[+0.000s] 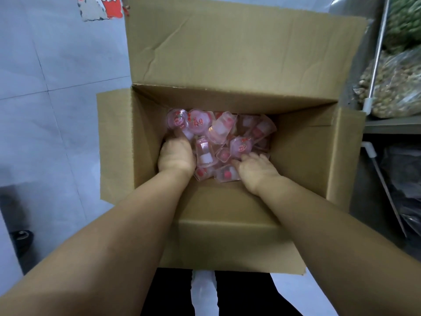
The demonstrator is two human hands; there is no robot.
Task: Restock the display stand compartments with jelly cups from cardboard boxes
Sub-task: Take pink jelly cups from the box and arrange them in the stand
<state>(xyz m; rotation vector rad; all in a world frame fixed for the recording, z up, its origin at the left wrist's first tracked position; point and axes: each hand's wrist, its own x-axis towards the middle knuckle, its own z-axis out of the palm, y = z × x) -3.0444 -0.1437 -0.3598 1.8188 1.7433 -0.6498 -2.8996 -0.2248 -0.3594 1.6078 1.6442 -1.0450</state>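
Left hand (176,156) deep in cardboard box (227,92), fingers curled down into jelly cups (218,137) at left of heap, seemingly gripping some. Right hand (255,168) at heap's near right edge, fingers tucked among cups; grip hidden, cannot tell.

Risks, biggest first:
- Box: near flap folded inward under forearms; lifting arms may snag it, tip box.
- Heap: loose, cups lying every way; big scoop spills.
- Single cup: thin, squeeze may burst seal.

jelly cups (218,137) in cardboard box (227,53), shelf (391,127) right
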